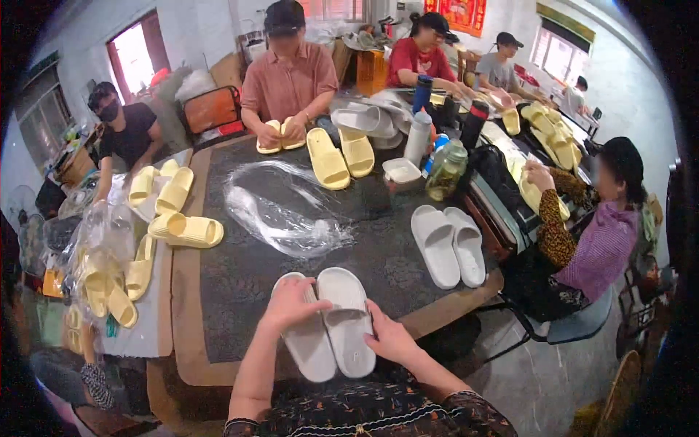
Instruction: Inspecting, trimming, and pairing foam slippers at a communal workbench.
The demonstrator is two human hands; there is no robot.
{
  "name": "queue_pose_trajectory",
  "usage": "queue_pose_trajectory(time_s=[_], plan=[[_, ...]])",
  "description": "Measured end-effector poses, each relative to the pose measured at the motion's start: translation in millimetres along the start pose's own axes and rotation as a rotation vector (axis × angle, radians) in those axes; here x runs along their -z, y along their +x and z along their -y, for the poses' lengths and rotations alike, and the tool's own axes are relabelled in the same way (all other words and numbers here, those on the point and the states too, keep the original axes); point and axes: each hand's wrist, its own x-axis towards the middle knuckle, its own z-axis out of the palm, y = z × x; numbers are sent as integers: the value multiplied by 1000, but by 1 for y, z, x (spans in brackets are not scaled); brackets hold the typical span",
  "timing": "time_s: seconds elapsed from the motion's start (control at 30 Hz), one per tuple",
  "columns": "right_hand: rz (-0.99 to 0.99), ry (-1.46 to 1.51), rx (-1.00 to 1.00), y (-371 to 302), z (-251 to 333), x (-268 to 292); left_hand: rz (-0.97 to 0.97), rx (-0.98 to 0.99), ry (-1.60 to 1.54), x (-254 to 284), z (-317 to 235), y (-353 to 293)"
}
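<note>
A pair of white slide sandals (331, 324), thick-soled, smooth and matte like moulded foam, lies side by side at the near edge of the dark, mottled table (240, 269), toes pointing away from the wearer. The left hand (291, 302) rests on the strap of the left slide, fingers curled loosely over it; the right hand (389, 336) presses against the outer side of the right slide, fingers half bent around its edge. Both hands grip the pair lightly rather than closing tight. Just beyond, a crumpled sheet of clear, glossy plastic wrap (287, 207) lies on the tabletop. To the right, a second white pair (448, 244) sits flat near the wooden table rim. Farther back lie pale yellow slides (338, 154) of the same rounded shape, next to a small white tub (402, 172) and a glass jar (445, 171). At the left, more yellow slides (186, 229) are stacked on a lighter surface, some bagged in clear plastic. Other people sit around the table.
</note>
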Motion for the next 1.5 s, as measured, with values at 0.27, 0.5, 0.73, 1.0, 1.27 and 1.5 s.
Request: queue_pose_trajectory(time_s=[0.27, 0.5, 0.73, 1.0, 1.27, 1.5], plan=[[25, -185, 93, 29, 20, 40, -107, 36, -102, -14, 14, -3], [-142, 78, 235, 118, 44, 16, -105, 64, -155, -15, 5, -1], [206, -103, 197, 173, 48, -27, -521, -18, -384, -51, 48, -7], [-231, 614, 161, 195, 20, -42, -599, 172, -745, -44, 57, 4], [-225, 811, 152, 196, 13, -41, -391, 262, -626, -35, 50, 9], [-233, 934, 219, 187, 16, -41, -111, 146, -739, -25, 39, 38]])
